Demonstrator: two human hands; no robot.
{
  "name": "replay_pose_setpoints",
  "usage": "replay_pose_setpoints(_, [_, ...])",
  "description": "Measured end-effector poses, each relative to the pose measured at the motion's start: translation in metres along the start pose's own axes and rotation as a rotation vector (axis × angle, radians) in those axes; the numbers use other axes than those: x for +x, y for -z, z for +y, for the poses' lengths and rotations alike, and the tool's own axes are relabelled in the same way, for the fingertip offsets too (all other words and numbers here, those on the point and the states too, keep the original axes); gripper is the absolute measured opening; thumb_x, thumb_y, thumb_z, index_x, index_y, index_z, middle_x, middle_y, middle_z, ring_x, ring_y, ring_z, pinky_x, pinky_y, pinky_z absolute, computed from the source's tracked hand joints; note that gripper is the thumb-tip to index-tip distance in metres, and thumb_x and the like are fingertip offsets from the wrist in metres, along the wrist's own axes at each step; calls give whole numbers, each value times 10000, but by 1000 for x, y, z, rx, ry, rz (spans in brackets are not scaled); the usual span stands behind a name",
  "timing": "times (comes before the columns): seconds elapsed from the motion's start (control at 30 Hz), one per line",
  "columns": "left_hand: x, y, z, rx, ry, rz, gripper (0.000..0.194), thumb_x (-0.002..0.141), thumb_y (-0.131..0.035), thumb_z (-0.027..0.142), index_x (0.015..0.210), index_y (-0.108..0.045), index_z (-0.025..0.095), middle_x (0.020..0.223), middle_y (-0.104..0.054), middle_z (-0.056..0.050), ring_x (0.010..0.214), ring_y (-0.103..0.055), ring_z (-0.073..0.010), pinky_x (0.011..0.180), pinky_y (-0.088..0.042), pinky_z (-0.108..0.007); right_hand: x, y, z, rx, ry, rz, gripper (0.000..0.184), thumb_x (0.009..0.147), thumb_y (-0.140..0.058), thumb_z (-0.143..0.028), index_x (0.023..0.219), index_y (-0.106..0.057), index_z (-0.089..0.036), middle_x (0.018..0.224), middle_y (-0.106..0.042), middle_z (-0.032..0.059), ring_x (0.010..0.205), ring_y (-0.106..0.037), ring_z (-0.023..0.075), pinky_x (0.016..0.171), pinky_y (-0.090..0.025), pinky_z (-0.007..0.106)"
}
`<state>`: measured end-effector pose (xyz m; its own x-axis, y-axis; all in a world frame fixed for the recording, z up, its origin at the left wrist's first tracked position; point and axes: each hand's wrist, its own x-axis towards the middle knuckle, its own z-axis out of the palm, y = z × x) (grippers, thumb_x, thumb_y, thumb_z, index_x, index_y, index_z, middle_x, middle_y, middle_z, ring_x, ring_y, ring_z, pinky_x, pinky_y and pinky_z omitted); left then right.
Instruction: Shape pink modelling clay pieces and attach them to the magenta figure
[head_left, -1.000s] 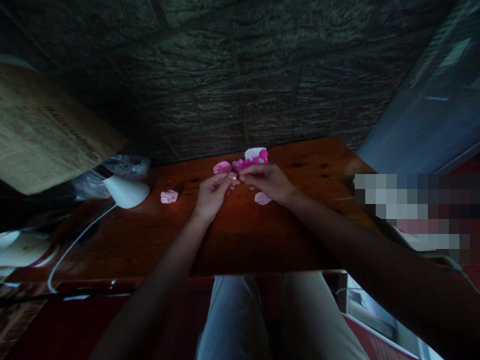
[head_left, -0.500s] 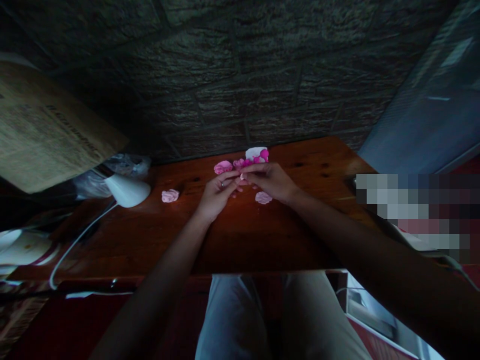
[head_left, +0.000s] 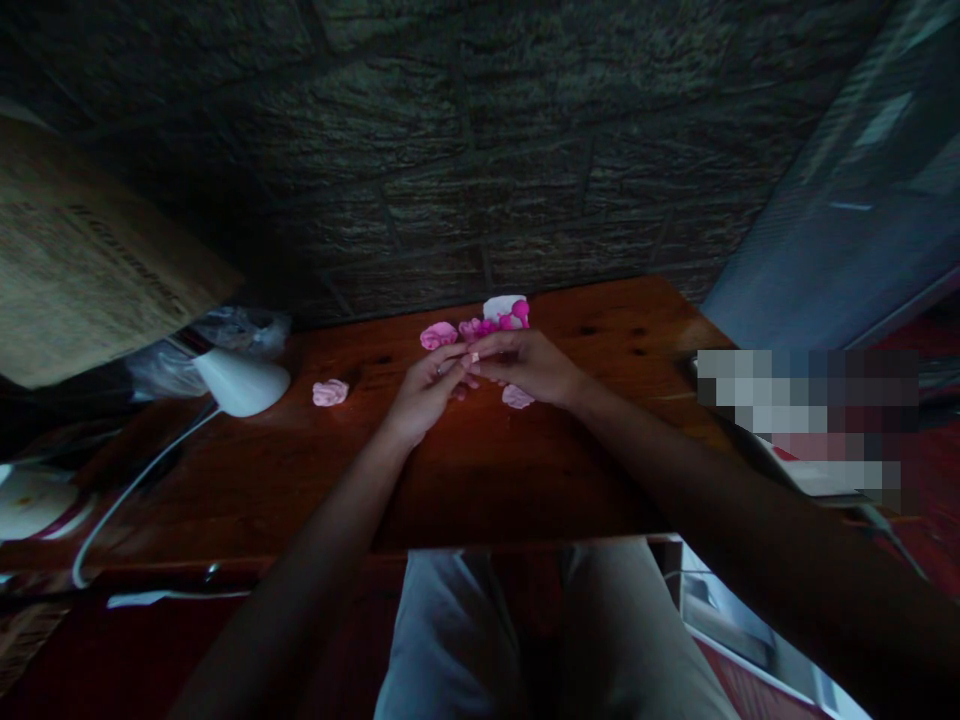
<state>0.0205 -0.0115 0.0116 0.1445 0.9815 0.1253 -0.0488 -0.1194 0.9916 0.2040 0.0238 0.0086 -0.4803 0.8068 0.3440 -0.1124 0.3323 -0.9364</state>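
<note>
My left hand point(head_left: 429, 396) and my right hand point(head_left: 537, 368) meet above the middle of the wooden table. Between their pinched fingertips sits a small pale pink piece of what looks like modelling clay point(head_left: 475, 357), mostly covered by the fingers. Just beyond the hands lie a bright pink lump point(head_left: 439, 335), several small magenta pieces point(head_left: 514, 317) and a white piece point(head_left: 504, 306). A pale pink lump point(head_left: 517, 397) rests under my right hand, partly hidden by it. Farther left, another pale pink lump point(head_left: 331, 392) lies apart on the tabletop.
On the left of the wooden table point(head_left: 300, 470) stands a white cone-shaped lamp head point(head_left: 244, 382) with a cable, by a plastic bag point(head_left: 161, 368). A large brown paper bag point(head_left: 90, 270) hangs over that side. The stone-patterned wall point(head_left: 480, 150) closes off the back.
The view has turned slightly, so most things sit a little farther left. Both hands stay together at the small pink piece, with my right fingertips slightly shifted around it.
</note>
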Motion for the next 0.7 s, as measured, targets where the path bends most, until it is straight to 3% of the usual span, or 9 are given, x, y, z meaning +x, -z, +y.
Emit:
replay_pose_setpoints(0.3, [-1, 0, 2, -13, 38, -41, 300, 809, -824, 407, 982, -752, 172, 836, -755, -48, 704, -701, -132, 586, -488, -201, -1, -3, -3, -112, 40, 17, 79, 835, -743, -220, 897, -786, -196, 928, -801, 31, 871, -729, 172, 903, -559, 344])
replay_pose_setpoints(0.53, [0, -1, 4, -13, 57, -19, 368, 788, -831, 459, 986, -724, 168, 841, -785, -71, 677, -700, -143, 586, -482, -217, -1, -7, -4, -252, 53, 47, 190, 935, -597, -177, 981, -780, -190, 1018, -788, 49, 928, -705, 181, 907, -544, 341])
replay_pose_setpoints(0.7, [1, 0, 4, 10, 46, 46, 342, 800, -819, 462, 924, -708, 163, 792, -779, -60, 642, -673, -127, 571, -464, -209, 1, -4, -3, -276, 92, 10, 182, 940, -605, -216, 928, -784, -184, 921, -787, 37, 851, -704, 178, 885, -535, 344])
